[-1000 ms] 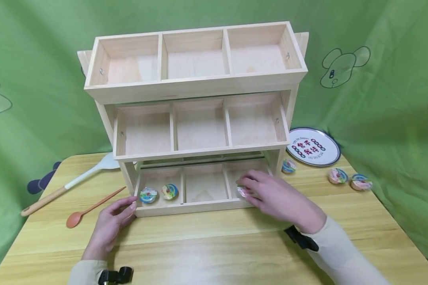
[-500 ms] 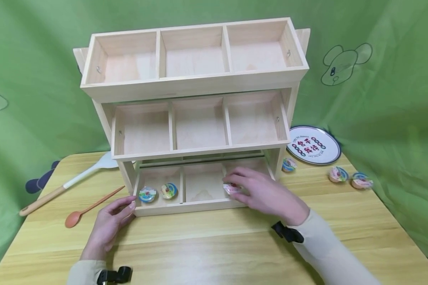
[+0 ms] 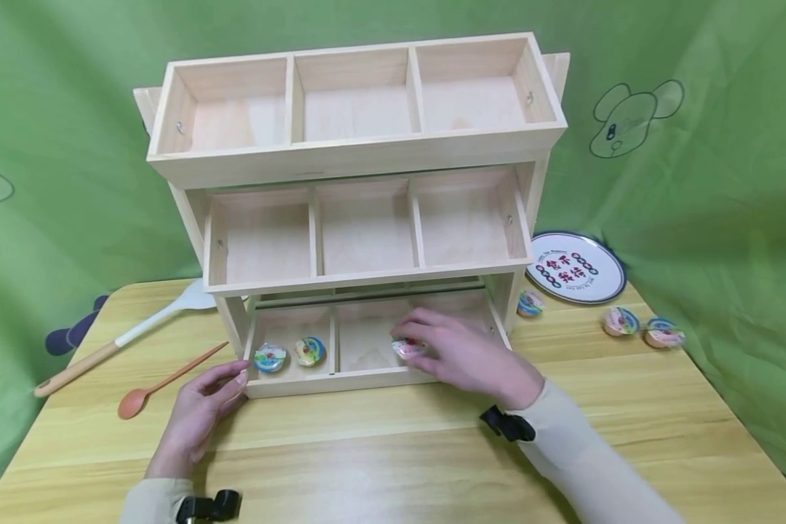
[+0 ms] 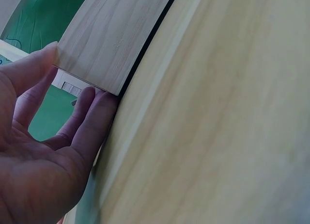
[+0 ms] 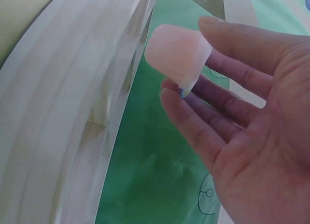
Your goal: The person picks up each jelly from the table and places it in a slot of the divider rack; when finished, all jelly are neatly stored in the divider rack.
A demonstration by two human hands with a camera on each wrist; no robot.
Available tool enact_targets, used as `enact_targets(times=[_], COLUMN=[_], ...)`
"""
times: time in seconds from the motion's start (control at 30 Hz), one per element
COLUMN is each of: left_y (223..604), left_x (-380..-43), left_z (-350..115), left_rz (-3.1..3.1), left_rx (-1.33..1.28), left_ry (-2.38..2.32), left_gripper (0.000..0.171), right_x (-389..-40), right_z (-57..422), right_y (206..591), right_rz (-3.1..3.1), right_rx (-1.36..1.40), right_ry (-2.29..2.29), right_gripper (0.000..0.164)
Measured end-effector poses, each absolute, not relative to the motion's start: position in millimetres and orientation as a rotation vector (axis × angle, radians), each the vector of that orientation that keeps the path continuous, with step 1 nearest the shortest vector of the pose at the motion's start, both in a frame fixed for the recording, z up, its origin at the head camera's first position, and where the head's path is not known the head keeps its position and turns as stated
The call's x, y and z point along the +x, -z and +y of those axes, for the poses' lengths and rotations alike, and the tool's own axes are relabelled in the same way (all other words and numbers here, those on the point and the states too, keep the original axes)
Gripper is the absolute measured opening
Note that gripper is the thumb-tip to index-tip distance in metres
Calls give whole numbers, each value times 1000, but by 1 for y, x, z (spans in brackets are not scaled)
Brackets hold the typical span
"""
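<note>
A pink jelly cup [image 3: 406,348] is pinched between the thumb and fingers of my right hand [image 3: 468,356], above the bottom tier's middle compartment. The right wrist view shows the cup's pale pink body [image 5: 175,50] held at its rim. At the bottom tier's front left corner, my left hand [image 3: 199,407] touches the wooden shelf [image 3: 373,380]. In the left wrist view its thumb and fingers lie along the end of the front board [image 4: 114,40]. Two more jelly cups, one blue-lidded [image 3: 270,357] and one yellow [image 3: 310,351], sit in the left compartment.
Right of the shelf lie a blue jelly cup [image 3: 530,303], two pink ones [image 3: 621,321] and a round plate [image 3: 577,268]. A white spatula [image 3: 164,318] with a wooden handle and an orange spoon [image 3: 134,402] lie to the left. Two upper tiers overhang the bottom one.
My right hand has carried the pink jelly cup leftward, from the bottom tier's right compartment to over the middle one. The left hand has stayed at the corner.
</note>
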State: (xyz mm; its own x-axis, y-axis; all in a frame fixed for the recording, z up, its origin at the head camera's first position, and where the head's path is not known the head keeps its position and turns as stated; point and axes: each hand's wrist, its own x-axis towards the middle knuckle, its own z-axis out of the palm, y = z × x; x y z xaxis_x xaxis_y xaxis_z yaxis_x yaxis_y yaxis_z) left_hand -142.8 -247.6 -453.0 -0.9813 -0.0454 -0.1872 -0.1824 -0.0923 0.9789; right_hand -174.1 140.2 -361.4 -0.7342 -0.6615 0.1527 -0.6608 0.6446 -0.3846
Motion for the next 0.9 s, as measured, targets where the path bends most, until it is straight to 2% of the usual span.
enact_targets(times=[0.43,0.9], left_y=[454,455], left_x=[-144,-144], left_z=[-248,-248], left_rz=[2041,2039], left_rx=[-249,-255], left_ry=[-2245,-2248], left_gripper=[29,29], right_x=[-183,-192], right_z=[124,105], right_y=[366,375], right_rz=[2804,2782], right_rx=[-1157,-1118], right_ry=[694,754], right_gripper=[37,44])
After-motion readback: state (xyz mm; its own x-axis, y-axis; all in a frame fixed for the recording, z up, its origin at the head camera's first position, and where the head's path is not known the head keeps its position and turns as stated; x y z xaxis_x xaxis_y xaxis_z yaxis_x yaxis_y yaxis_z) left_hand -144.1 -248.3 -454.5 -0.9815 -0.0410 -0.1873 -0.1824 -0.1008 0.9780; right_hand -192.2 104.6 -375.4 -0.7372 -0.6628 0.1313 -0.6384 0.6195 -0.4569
